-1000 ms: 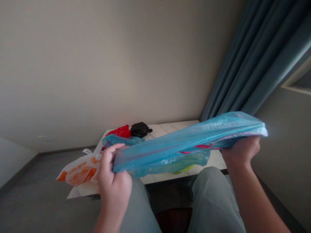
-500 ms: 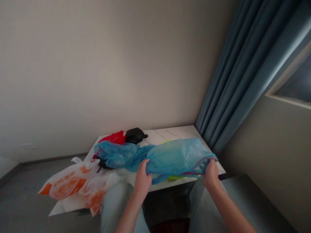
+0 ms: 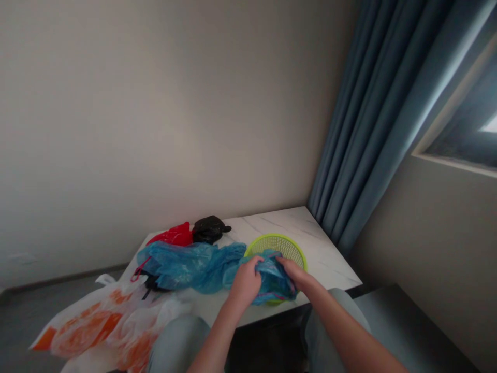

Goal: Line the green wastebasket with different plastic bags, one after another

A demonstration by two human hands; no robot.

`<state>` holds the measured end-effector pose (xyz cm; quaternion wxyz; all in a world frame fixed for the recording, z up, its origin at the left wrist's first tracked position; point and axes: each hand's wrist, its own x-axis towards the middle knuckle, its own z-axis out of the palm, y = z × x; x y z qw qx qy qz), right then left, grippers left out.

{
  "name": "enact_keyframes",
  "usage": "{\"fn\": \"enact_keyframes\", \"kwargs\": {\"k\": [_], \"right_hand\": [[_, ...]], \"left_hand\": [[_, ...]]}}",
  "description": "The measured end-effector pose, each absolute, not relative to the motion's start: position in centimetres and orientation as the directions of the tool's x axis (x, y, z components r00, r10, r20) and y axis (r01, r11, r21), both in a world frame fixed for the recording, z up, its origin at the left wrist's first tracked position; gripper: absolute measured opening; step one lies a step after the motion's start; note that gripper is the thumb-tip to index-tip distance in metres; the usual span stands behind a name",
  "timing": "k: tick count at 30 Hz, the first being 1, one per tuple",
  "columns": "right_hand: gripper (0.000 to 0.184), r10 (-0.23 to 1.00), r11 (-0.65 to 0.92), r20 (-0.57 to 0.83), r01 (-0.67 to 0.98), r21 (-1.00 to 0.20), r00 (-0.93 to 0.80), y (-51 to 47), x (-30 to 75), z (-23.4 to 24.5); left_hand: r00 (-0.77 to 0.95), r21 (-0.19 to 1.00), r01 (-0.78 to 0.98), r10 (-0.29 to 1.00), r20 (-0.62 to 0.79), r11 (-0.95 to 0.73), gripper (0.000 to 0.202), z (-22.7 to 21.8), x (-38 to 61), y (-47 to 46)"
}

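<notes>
Two bare hands over a round basket (image 3: 277, 244) of lime-green plastic mesh, its fine grid and smooth rim showing past the film. Left hand (image 3: 245, 284): grip closed on a gathered fold of the blue bag (image 3: 272, 282), thin crinkled plastic bunched between fingers and palm. Right hand (image 3: 297, 273): fingers stretched across the same film, whether pinching or only pressing impossible to tell. Blue bag partly inside the basket and draped over its near rim, with a long, puffy, wrinkled length trailing left along the desk (image 3: 326, 259), a pink cord (image 3: 140, 270) at its far end. Desk top smooth and pale, with grey marble-like veins, its corner near the curtain (image 3: 368, 119). Just beyond the blue plastic, against the wall (image 3: 155, 129), a scrunched red bag (image 3: 173, 235) touching a glossy, knotted black bag (image 3: 208, 229). Off the desk's left edge, a large white bag (image 3: 85, 331) with orange print, slack and semi-translucent, its folds spilling down beside the knee. Below both forearms, pale grey-green trousers (image 3: 178, 342) over two knees. Heavy blue-grey curtain in long, soft vertical pleats down the right side, next to a plain wall.
</notes>
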<state>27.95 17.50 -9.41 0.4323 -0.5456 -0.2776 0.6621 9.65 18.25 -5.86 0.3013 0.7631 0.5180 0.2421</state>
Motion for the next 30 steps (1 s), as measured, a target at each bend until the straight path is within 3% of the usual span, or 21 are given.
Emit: {"fn": "enact_keyframes", "kwargs": {"k": [3,6,8,10,12,15,19,23,26,30], "right_hand": [[0.035,0.839,-0.522,-0.536,-0.424,-0.74,-0.096,19.8,29.9,-8.2],[0.034,0.87,-0.431,-0.492,-0.438,-0.789,0.032,21.7,32.6,-7.5],[0.023,0.876,-0.331,-0.389,-0.232,-0.915,0.286,22.1,34.4,-7.9],[0.027,0.843,-0.22,-0.127,0.119,-0.968,0.522,21.8,35.8,-8.7],[0.048,0.784,-0.145,0.151,0.415,-0.898,0.602,21.0,36.8,-9.7],[0.055,0.738,-0.147,0.32,0.605,-0.783,0.594,19.8,38.0,-10.5],[0.028,0.792,-0.246,0.205,0.609,-0.754,0.575,19.4,39.2,-9.8],[0.015,0.836,-0.249,0.031,0.43,-0.868,0.548,19.4,39.3,-8.9],[0.018,0.881,-0.211,-0.01,0.374,-0.903,0.473,19.4,38.8,-8.8],[0.026,0.898,-0.171,0.058,0.467,-0.867,0.436,19.9,38.2,-9.1]], "left_hand": [[0.391,0.774,0.571,0.92,0.034,-0.272,0.031,-5.8,11.4,20.6],[0.393,0.9,0.397,0.919,0.011,-0.18,0.033,-6.8,13.3,22.6],[0.386,0.953,0.283,0.922,-0.013,-0.105,0.042,-7.8,14.4,23.6],[0.423,0.97,0.238,0.904,-0.061,-0.046,0.047,-9.0,14.9,24.2],[0.527,0.949,0.313,0.839,-0.134,-0.045,0.046,-10.3,15.0,24.7],[0.641,0.876,0.463,0.734,-0.224,-0.138,0.03,-11.7,14.3,24.7],[0.697,0.888,0.421,0.692,-0.187,-0.184,0.027,-11.4,13.8,23.2],[0.827,0.983,0.181,0.544,-0.14,-0.021,0.036,-8.8,14.4,21.6],[0.713,0.97,0.207,0.699,-0.06,-0.128,0.029,-7.7,14.4,21.8],[0.441,0.833,0.458,0.893,0.092,-0.312,0.024,-7.7,12.9,23.6]]}}
